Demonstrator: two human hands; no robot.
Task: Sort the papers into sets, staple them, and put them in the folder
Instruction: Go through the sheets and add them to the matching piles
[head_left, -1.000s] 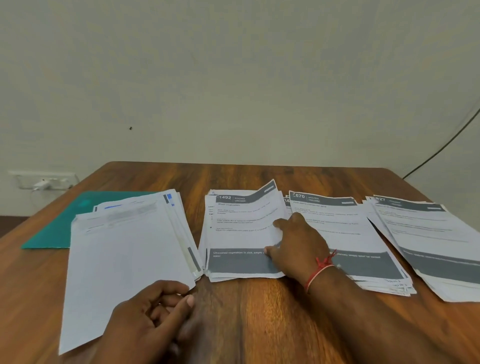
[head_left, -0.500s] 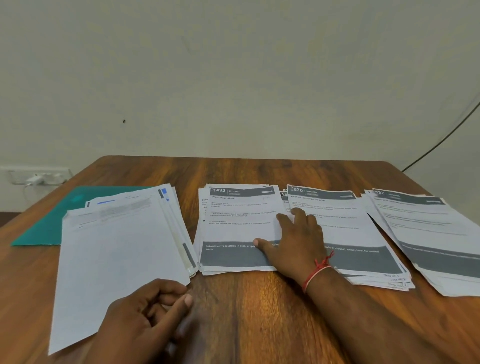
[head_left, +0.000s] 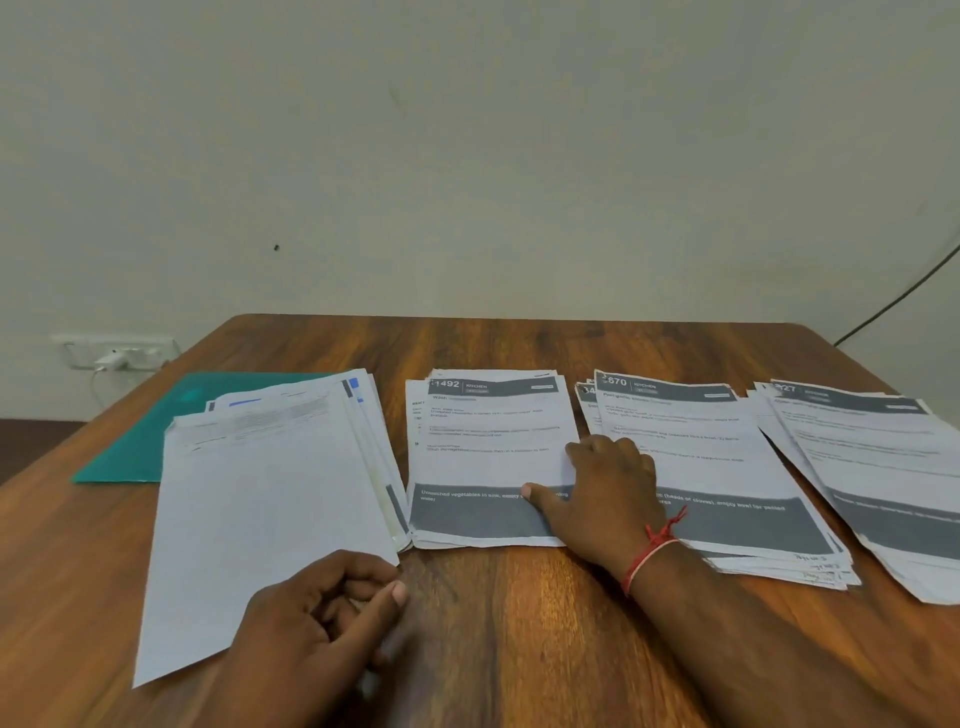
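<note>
Several paper piles lie in a row on the wooden table (head_left: 519, 623). At the left is a face-down white pile (head_left: 270, 488), partly covering a green folder (head_left: 150, 441). My left hand (head_left: 317, 629) holds the near corner of that pile's top sheet, fingers curled. The middle pile (head_left: 488, 441) is headed 1492. My right hand (head_left: 602, 493) lies flat with spread fingers across its right edge and the neighbouring pile headed 670 (head_left: 727, 467). A fourth pile (head_left: 872, 467) sits at the far right. No stapler is in view.
The table's far edge meets a plain wall. A wall socket with a white charger (head_left: 111, 358) is at the left. A dark cable (head_left: 893, 296) runs down the wall at the right. Bare wood lies between my arms.
The top sheet of the 1492 pile, lifted a second ago, now lies flat. My right hand has opened and presses on it. My left hand has stayed put.
</note>
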